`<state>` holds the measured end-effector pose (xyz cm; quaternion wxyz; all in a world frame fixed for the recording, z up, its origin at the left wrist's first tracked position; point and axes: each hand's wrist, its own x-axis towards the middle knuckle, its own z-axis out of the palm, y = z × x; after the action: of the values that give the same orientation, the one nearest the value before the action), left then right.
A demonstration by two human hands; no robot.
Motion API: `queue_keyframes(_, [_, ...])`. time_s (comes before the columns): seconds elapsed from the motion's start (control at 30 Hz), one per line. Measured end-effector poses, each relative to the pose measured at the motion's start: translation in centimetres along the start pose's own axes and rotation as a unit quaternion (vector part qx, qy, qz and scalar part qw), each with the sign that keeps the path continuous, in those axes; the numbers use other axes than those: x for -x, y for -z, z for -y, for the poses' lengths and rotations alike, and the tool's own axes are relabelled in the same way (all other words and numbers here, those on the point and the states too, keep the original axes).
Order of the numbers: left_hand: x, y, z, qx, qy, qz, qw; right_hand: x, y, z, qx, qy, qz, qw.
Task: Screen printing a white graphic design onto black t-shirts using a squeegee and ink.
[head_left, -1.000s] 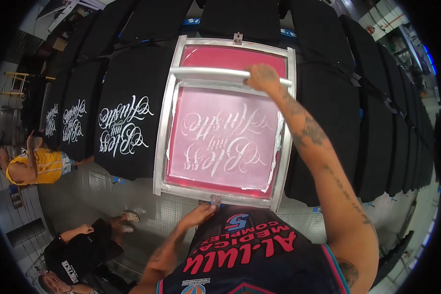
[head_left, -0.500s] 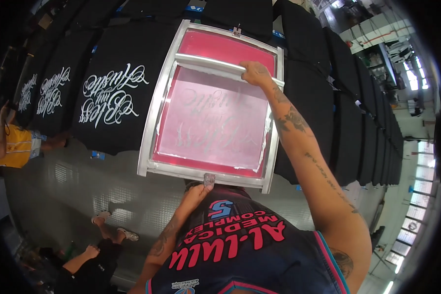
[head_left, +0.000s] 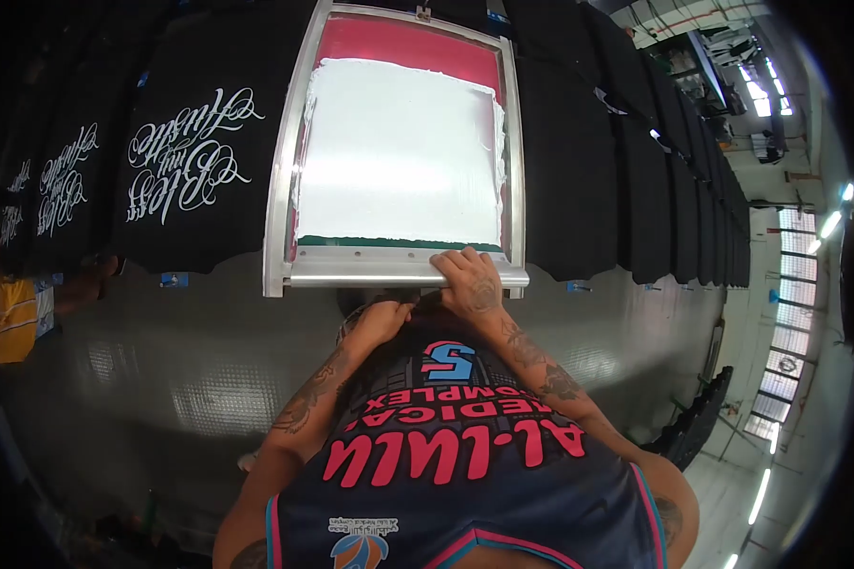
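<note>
A metal-framed printing screen (head_left: 282,190) lies in the upper middle, its pink mesh (head_left: 408,43) covered over most of its area by a thick white ink layer (head_left: 399,152). A squeegee (head_left: 342,277) with a metal bar and green blade lies across the screen's near end. My right hand (head_left: 470,283) is closed on that bar, right of its middle. Just below the near frame edge, my left hand (head_left: 381,321) is closed, with fingertips in shadow under the frame; what it holds is hidden.
Black garments on boards (head_left: 579,161) line both sides of the screen, those on the left bearing white script prints (head_left: 190,171). A person in yellow (head_left: 14,313) is partly visible at the left edge. Grey flooring (head_left: 190,379) shows below the boards; windows and strip lights are at right.
My right hand has drawn the squeegee from the screen's far end to its near end. White ink now covers the mesh where lettering showed. The view has shifted, putting the screen higher.
</note>
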<state>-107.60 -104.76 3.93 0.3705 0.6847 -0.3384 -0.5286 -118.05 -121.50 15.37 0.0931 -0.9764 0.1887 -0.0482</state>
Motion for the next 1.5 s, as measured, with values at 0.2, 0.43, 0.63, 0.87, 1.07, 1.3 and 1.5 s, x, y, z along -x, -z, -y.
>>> queue_keyframes(0.2, [1.2,8.0,-7.2,-0.228,0.037,0.072,0.97,-4.7,3.9,-3.8,-0.07,-0.139,0.074,0.985])
queue_keyframes(0.43, [1.3,20.4,-2.0,-0.326,-0.022,-0.492,0.807,-9.1,7.8,-15.3,-0.335,-0.384,0.078,0.857])
queue_keyframes(0.63, [-0.1,19.3,4.2,-0.086,0.099,-0.408,0.904,-4.0,-1.4,-23.7,-0.674,-0.445,-0.061,0.587])
queue_keyframes(0.87, [-0.3,12.7,-4.2,-0.079,0.101,-0.418,0.9,1.3,1.8,-28.1,-0.702,-0.4,-0.086,0.583])
queue_keyframes(1.07, [-8.7,-3.4,-10.1,-0.084,0.092,-0.381,0.916,12.7,7.7,-43.8,-0.675,-0.411,-0.105,0.603])
queue_keyframes(1.3, [-14.7,-16.2,-15.6,-0.094,0.117,-0.37,0.917,18.2,9.8,-55.1,-0.653,-0.429,-0.095,0.617])
queue_keyframes(1.5, [-17.6,-16.7,-15.3,-0.075,0.144,-0.367,0.916,16.0,10.6,-58.5,-0.629,-0.431,-0.075,0.643])
